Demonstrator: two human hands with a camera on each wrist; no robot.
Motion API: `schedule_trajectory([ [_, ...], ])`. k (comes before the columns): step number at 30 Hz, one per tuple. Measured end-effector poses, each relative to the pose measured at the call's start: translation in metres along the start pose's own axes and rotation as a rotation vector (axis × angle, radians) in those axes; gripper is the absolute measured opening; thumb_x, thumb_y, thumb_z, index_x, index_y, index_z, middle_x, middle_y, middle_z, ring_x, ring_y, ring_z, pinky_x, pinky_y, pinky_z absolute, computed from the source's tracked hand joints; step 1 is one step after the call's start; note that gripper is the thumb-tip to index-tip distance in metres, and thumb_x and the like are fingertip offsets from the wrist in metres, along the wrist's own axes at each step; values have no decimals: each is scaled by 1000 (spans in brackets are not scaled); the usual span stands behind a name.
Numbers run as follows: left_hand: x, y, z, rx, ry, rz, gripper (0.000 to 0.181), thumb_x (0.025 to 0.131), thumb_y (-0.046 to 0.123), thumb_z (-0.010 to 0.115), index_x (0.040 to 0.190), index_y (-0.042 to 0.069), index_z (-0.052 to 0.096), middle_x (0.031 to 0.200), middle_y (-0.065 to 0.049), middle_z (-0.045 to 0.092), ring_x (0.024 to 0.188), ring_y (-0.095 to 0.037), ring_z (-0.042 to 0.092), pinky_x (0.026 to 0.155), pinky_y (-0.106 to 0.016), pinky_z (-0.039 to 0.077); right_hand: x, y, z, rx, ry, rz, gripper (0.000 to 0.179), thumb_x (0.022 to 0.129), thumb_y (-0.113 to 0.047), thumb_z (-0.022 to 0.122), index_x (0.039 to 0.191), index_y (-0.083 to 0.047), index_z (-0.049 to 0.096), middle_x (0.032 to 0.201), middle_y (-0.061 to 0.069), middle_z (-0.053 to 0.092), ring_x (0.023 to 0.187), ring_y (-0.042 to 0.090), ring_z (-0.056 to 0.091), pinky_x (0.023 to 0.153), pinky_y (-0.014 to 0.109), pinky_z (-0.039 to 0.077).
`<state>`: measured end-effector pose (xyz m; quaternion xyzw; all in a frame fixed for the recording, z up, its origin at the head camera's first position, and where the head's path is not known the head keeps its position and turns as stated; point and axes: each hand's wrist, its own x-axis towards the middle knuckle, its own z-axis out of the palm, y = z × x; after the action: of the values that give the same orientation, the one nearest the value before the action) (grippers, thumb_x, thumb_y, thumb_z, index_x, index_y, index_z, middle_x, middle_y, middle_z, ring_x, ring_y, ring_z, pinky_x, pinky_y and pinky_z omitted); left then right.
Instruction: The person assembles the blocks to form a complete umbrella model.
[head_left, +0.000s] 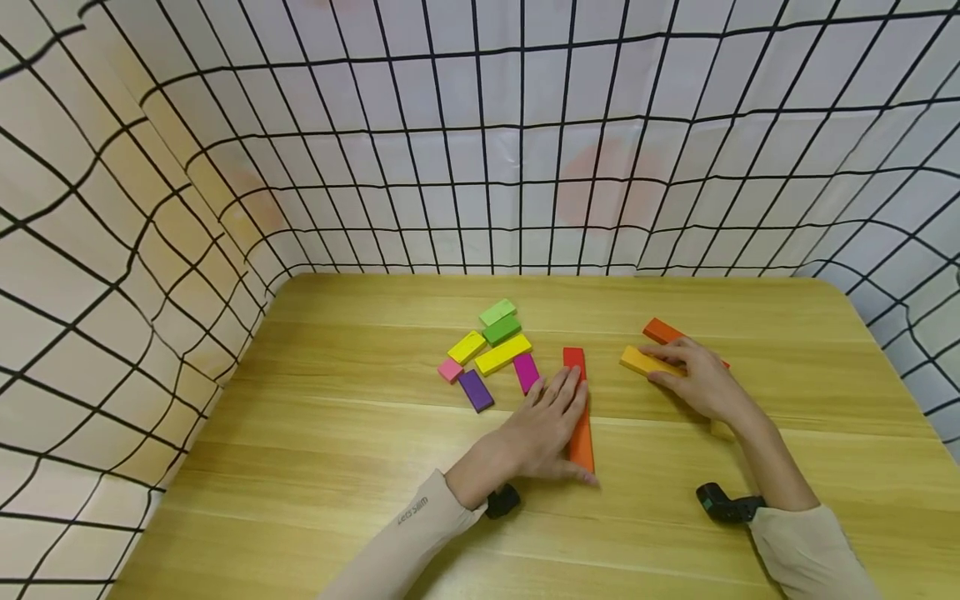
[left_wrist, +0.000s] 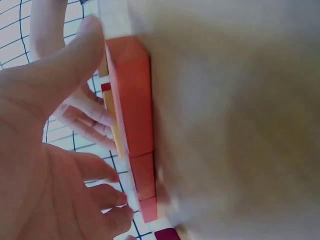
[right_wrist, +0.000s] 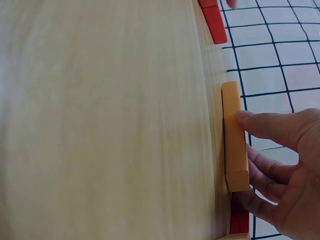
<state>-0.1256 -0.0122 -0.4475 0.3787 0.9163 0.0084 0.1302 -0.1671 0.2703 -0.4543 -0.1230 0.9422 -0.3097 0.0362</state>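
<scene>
- Head view: the right hand (head_left: pixel 697 379) pinches an orange block (head_left: pixel 640 361) between thumb and fingers, right of the middle of the worktop (head_left: pixel 300 467), toward its far edge.
- The left hand (head_left: pixel 538 435) grasps nothing; its fingers lie loosely over a red row of blocks (head_left: pixel 581 442), which points toward the far edge.
- The orange block seems light, stiff and not fragile; its smooth faces may slip a little.
- Probably the best hold is on its long sides, near the middle.
</scene>
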Motion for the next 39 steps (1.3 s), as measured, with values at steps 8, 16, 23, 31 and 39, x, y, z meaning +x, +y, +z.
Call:
schedule_trajectory([
  [8, 3, -3, -9, -8, -53, 0, 116, 87, 77, 62, 166, 6, 16, 176, -11, 5, 164, -24, 6, 134, -42, 11, -1, 3, 1, -4, 3, 0, 43, 100, -13, 69, 141, -5, 63, 121, 24, 63, 109, 39, 62, 87, 45, 49],
  [16, 0, -9, -9, 12, -45, 29, 116, 85, 78, 64, 166, 8, 19, 176, -8, 8, 163, -22, 8, 133, -43, 13, 8, 2, 6, -8, 28, -86, 40, 98, -13, 71, 137, -6, 67, 119, 20, 65, 101, 32, 59, 84, 43, 48],
  [23, -4, -9, -8, 10, -34, 44, 116, 85, 79, 62, 166, 8, 19, 176, -7, 8, 163, -22, 9, 133, -44, 14, 35, -13, 5, 9, -43, -120, 39, 102, -12, 65, 141, -7, 64, 127, 19, 61, 120, 38, 56, 102, 60, 45],
  [31, -6, -6, -6, 21, -20, 41, 115, 86, 78, 61, 166, 8, 20, 176, -7, 10, 163, -21, 11, 133, -41, 14, 68, -24, 8, -9, -138, -185, 37, 99, -4, 66, 136, -6, 68, 120, 18, 64, 110, 34, 59, 92, 46, 49],
  [39, -8, -6, -7, 27, -17, 32, 114, 86, 78, 62, 166, 8, 20, 176, -6, 11, 163, -20, 12, 133, -41, 15, 71, -25, 10, -8, -201, -195, 37, 98, -4, 68, 135, -4, 68, 120, 18, 66, 103, 29, 61, 87, 41, 51],
])
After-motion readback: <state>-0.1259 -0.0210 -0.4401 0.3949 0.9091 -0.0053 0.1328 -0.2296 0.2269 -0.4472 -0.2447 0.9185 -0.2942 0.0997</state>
